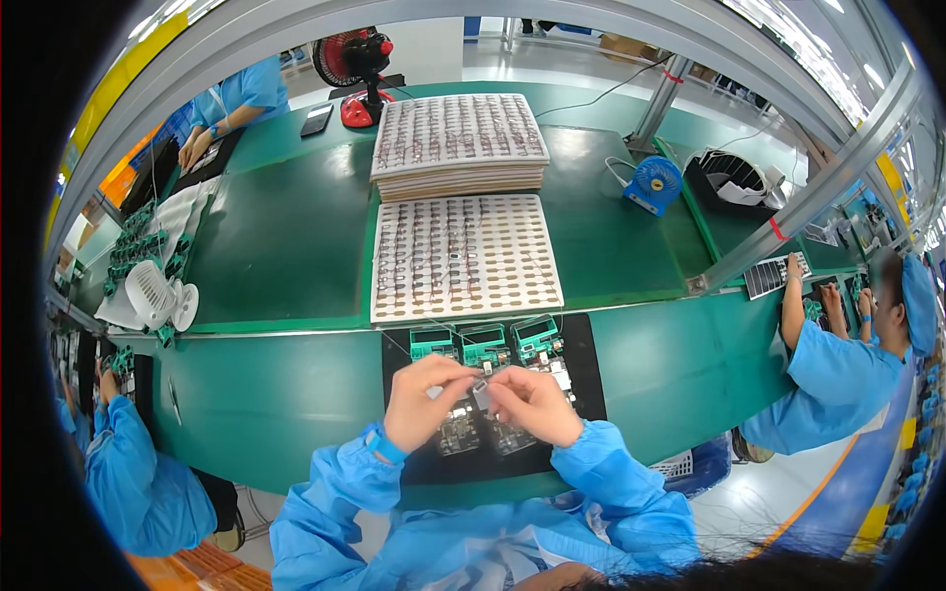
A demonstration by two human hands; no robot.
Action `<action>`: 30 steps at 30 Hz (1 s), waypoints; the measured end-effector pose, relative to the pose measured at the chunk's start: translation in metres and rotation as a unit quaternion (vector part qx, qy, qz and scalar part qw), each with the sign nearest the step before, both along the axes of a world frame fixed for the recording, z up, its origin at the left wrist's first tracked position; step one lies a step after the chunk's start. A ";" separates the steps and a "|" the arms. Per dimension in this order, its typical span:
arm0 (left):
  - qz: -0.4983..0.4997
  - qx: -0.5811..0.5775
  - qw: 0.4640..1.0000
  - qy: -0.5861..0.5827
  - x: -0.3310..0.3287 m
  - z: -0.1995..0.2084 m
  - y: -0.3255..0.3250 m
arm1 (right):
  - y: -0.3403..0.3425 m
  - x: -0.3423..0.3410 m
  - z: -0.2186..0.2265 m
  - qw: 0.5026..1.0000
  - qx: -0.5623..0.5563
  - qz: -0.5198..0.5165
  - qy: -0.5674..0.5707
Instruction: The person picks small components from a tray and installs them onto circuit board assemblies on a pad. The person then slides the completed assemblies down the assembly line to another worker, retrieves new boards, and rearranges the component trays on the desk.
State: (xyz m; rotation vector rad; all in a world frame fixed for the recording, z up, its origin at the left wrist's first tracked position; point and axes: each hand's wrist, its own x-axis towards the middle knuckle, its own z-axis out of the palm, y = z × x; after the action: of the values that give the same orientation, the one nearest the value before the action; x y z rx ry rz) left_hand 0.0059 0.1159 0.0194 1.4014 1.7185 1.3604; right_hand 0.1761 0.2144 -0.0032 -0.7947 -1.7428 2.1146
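My left hand (pixel 426 399) and my right hand (pixel 537 406) meet over a black mat (pixel 409 468), fingertips nearly together. A small grey rectangular part (pixel 482 395) is pinched in my right fingers. The left thumb and forefinger are closed just beside it, and what they grip is too small to make out. Beneath the hands lie several circuit boards (pixel 458 433), partly covered by them. At the mat's far edge sit green plastic frames (pixel 484 337) in a row, joined to the boards.
Beyond the mat is a white tray (pixel 548 295) of small wired parts, with a stack of similar trays (pixel 461 177) behind it. A white fan (pixel 153 293) and a blue fan (pixel 653 184) stand either side. Co-workers sit left and right (pixel 838 364). A metal post (pixel 788 227) rises at right.
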 end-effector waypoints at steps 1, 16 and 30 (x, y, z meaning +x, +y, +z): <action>0.001 0.002 1.000 0.030 -0.007 -0.007 0.004 | -0.002 -0.006 -0.006 0.995 0.091 -0.023 -0.024; 0.040 0.087 0.972 0.214 -0.013 -0.052 0.032 | -0.003 -0.027 -0.030 0.907 0.400 -0.079 -0.102; -0.012 0.053 0.874 0.483 -0.006 -0.048 0.014 | -0.001 -0.017 -0.027 0.964 0.230 -0.063 -0.118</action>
State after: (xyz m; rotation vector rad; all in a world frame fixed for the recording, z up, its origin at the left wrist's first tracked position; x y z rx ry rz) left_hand -0.0003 0.1304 -0.0283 2.4071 2.1843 0.7380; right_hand 0.1591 0.2137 -0.0304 -1.0100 -2.1260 1.4899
